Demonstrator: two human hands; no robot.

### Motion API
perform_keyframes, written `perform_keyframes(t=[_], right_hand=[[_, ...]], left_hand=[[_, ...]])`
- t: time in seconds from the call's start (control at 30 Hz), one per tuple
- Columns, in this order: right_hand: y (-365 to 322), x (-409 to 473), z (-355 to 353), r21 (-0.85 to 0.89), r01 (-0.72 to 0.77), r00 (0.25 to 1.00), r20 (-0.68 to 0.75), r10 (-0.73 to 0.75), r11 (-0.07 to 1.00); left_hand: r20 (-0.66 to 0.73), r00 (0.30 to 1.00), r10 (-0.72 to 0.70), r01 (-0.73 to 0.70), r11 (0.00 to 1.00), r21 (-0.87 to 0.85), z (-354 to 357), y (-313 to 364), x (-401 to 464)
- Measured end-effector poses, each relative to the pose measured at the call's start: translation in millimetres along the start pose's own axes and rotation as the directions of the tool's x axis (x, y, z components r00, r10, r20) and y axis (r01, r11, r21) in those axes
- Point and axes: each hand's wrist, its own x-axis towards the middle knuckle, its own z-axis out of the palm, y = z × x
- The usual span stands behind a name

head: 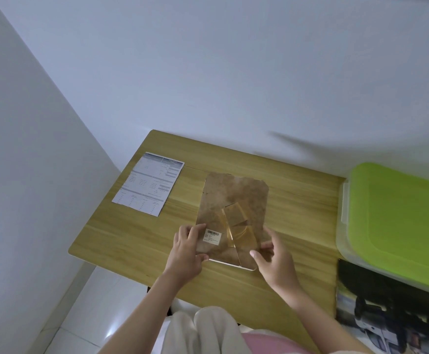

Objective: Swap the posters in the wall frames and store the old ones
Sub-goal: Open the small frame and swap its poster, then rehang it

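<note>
Hands at work on a frame (231, 215) lying face down on the wooden table (131, 233): the left hand (186, 247) pinches its near left edge beside the barcode label (212, 236), while the right hand (274, 254) grips the near right corner, fingers curled round it. A printed sheet (148, 183) lies well apart; a poster (387, 310) waits under the green-lidded box (397, 221). Prying the brown backing unevenly could likely crack it or slide the frame off the near edge.

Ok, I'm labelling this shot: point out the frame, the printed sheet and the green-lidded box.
frame (230, 200): head view, bare brown backing.
printed sheet (148, 183): head view, middle of page.
box (399, 215): head view, green lid's centre.
</note>
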Motion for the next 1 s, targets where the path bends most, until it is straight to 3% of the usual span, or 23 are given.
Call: perform_keyframes(t=[0.6, 0.87, 1.0], right_hand=[[-63, 23, 64, -0.165, -0.010, 0.990, 0.135, 0.032, 0.986], [-68, 30, 54, -0.030, 0.021, 0.997, 0.069, -0.019, 0.999], [-60, 26, 29, 0.063, -0.040, 0.999, -0.019, 0.041, 0.997]], left_hand=[[0.044, 0.990, -0.135, 0.128, 0.983, 0.129, -72, -26, 32], [-0.038, 0.999, 0.000, 0.005, 0.991, 0.133, -83, -13, 38], [-0.035, 0.995, 0.094, -0.089, 0.989, 0.119, -75, 9, 37]])
